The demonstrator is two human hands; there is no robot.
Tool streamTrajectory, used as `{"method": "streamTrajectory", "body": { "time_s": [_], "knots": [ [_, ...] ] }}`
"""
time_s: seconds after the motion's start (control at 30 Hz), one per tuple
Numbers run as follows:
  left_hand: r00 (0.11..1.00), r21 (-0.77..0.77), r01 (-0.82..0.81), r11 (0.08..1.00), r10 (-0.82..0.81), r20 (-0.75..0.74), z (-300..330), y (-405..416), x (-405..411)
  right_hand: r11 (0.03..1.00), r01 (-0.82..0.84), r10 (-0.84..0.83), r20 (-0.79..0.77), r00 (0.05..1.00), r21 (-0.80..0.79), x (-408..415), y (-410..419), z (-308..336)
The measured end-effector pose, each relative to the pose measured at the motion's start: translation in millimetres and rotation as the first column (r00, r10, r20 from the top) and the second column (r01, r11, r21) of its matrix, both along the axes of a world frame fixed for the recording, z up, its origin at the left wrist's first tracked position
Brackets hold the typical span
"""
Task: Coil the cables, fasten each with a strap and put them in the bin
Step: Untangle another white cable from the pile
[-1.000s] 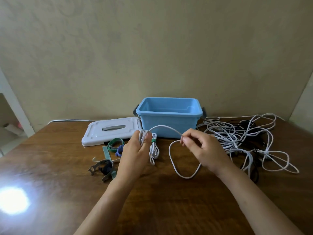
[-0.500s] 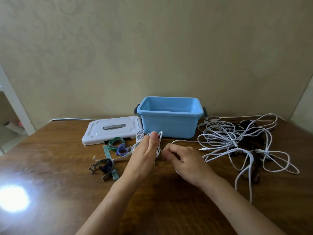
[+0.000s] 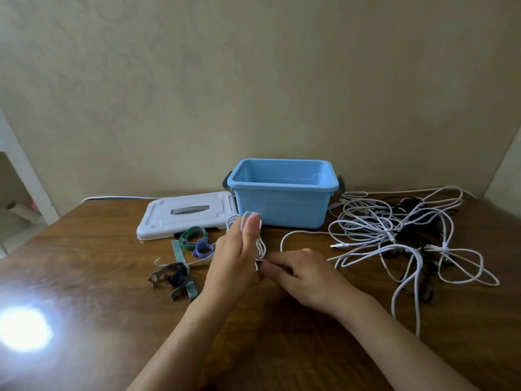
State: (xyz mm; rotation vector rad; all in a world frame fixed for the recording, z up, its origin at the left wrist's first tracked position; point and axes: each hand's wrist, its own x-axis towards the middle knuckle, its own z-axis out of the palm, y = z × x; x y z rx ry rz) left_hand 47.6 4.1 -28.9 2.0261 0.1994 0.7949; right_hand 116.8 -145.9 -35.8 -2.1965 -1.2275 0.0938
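My left hand [image 3: 235, 256] stands upright in front of the blue bin [image 3: 284, 206], and a white cable coil [image 3: 260, 244] is looped around its fingers. My right hand [image 3: 303, 273] is low beside it, fingers curled, pinching the white cable at the bottom of the coil. From there the loose end of the cable [image 3: 298, 235] runs right toward a tangle of white and black cables [image 3: 400, 238]. Several straps [image 3: 194, 235], green, purple and grey, lie on the table left of my left hand.
The bin's white lid [image 3: 183, 214] lies flat to the left of the bin. The wooden table [image 3: 98, 277] shows a bright glare spot at the lower left. A wall stands close behind the bin.
My right hand has come down and left from the raised loop to the bottom of the coil. The cable's loose part has shortened as another turn went on my left hand.
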Motion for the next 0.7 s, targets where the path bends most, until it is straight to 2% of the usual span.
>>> {"method": "streamTrajectory", "body": {
  "time_s": [0.07,0.2,0.33,0.43,0.5,0.63,0.7],
  "knots": [
    [0.999,-0.002,-0.031,1.0,0.031,0.027,4,3,-1,0.999,0.034,-0.034,0.01,0.999,-0.029,7,-7,5],
    [0.996,-0.008,-0.08,0.997,0.08,0.041,6,9,-1,0.995,0.091,-0.09,-0.009,0.996,0.041,20,-21,9],
    [0.993,0.034,-0.077,0.996,0.073,0.09,4,7,0,0.992,-0.003,0.012,0.071,0.997,-0.128,10,-8,3],
    [0.989,0.055,-0.088,0.995,0.081,0.122,4,3,-1,0.984,-0.096,0.105,0.053,0.993,-0.149,-5,8,-7],
    [0.992,0.012,-0.032,0.999,0.03,0.125,3,0,-1,0.982,-0.125,0.133,0.05,0.99,-0.139,-12,13,-11],
    [0.984,-0.205,0.159,0.966,-0.139,0.11,6,-1,-1,0.986,-0.097,0.099,0.008,0.995,-0.137,-7,8,-11],
    [0.977,-0.201,0.211,0.957,-0.205,0.05,11,0,-3,0.986,-0.068,0.074,0.033,0.997,-0.155,0,2,-7]
  ]
}}
